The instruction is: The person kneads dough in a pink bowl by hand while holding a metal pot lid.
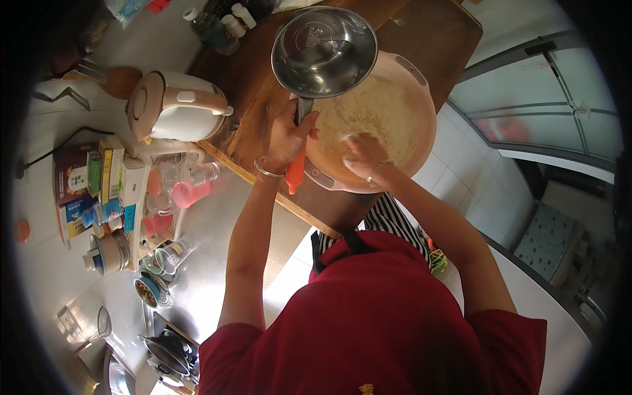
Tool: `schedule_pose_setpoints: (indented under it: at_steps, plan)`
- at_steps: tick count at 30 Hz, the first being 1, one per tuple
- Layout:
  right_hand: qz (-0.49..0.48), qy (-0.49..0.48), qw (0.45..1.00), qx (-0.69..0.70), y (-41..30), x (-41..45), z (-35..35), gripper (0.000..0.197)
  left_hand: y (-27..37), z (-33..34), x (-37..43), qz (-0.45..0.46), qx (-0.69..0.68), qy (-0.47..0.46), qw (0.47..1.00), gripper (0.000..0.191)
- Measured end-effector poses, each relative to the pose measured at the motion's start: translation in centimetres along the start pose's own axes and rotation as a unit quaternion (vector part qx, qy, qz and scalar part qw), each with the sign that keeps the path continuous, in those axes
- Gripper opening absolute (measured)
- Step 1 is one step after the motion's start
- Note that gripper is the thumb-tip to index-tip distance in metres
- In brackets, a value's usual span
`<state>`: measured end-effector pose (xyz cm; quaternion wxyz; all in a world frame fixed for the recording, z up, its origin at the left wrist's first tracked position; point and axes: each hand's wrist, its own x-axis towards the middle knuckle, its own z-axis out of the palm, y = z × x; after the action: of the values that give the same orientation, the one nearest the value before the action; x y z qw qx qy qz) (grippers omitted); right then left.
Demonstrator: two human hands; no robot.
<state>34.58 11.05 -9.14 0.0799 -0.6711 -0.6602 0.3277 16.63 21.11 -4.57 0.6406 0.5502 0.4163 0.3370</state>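
My left hand [291, 133] grips the orange-ended handle of a stainless steel ladle-like water scoop [323, 54]. The scoop's shiny bowl is held over the far left rim of a large pink plastic basin [424, 118]. In the basin lies pale flour or a flour mixture [390, 108], partly clumped near the middle. My right hand [364, 153] is inside the basin at its near side, touching the mixture, with pale residue on the fingers. Its fingers are blurred, and whether they close on any of the mixture cannot be told.
The basin rests on a brown wooden table [316, 207]. A white and pink electric kettle [180, 106] stands to the left, with a plastic bottle [212, 32] behind. Lower left, a rack [140, 217] holds cups beside boxes. A glass-paneled door [538, 98] is at right.
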Motion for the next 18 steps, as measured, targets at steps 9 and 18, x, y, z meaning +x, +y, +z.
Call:
schedule_pose_setpoints:
  at_steps: [9,18]
  plan:
    - [0.294,0.169,0.934,0.110,8.9,5.0,-2.0,0.061,0.5,-0.3,1.5,-0.046,0.022,-0.012,0.999,0.016]
    - [0.231,0.061,0.970,-0.034,1.4,12.6,-3.9,0.036,0.0,-0.3,1.4,-0.036,-0.019,-0.016,0.999,0.016]
